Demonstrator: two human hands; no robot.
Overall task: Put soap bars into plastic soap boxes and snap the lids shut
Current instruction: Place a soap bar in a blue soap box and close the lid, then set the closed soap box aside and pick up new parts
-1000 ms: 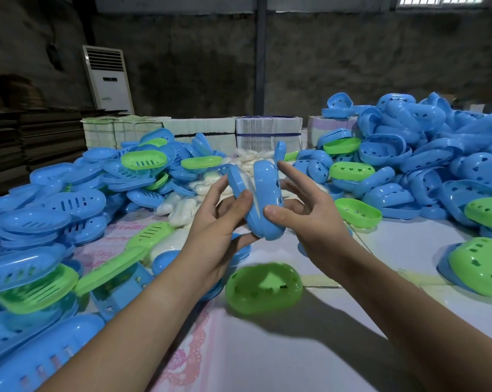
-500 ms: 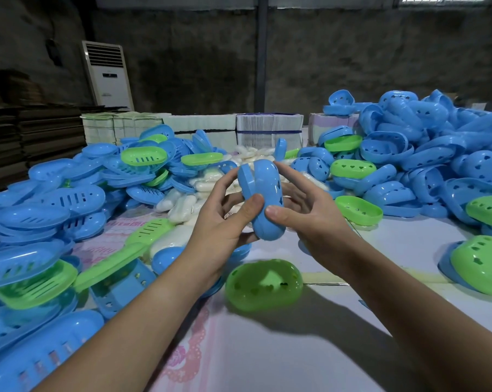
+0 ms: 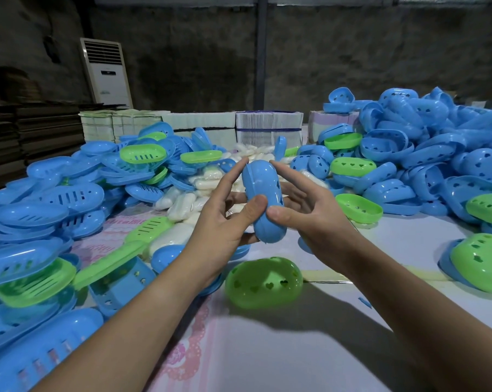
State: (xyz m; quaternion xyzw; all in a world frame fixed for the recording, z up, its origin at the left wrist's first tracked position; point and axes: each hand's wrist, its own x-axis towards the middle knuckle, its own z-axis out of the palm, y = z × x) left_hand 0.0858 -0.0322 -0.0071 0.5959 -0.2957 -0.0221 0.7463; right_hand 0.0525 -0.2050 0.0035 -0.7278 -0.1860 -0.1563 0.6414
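A blue soap box [image 3: 264, 202] is held up above the worktop [image 3: 295, 349], centre of view, on end and tilted slightly, its two halves closed together. It is gripped between both hands. The left hand [image 3: 222, 219] is curled against the box's left side, thumb pressed on the lower front, index finger laid up along the top left edge. The right hand [image 3: 309, 213] is held against the right side, thumb pressed on the lower front just beside the left thumb, index finger reaching toward the top of the box, the other fingers spread loosely behind. Whether a soap bar is inside cannot be told.

A green box half [image 3: 264, 281] with heart-shaped holes is seen lying on the worktop directly below the hands. A heap of white soap bars [image 3: 182, 202] is seen beyond the left hand. Blue slotted trays with a few green ones are piled at left [image 3: 41, 199]; a larger pile of blue heart-holed shells [image 3: 425, 154] is stacked at right, with green ones mixed in. Bundled flat stacks [image 3: 267, 123] are lined up along the far edge of the worktop. A white standing air conditioner [image 3: 106, 72] is placed against the back wall at left.
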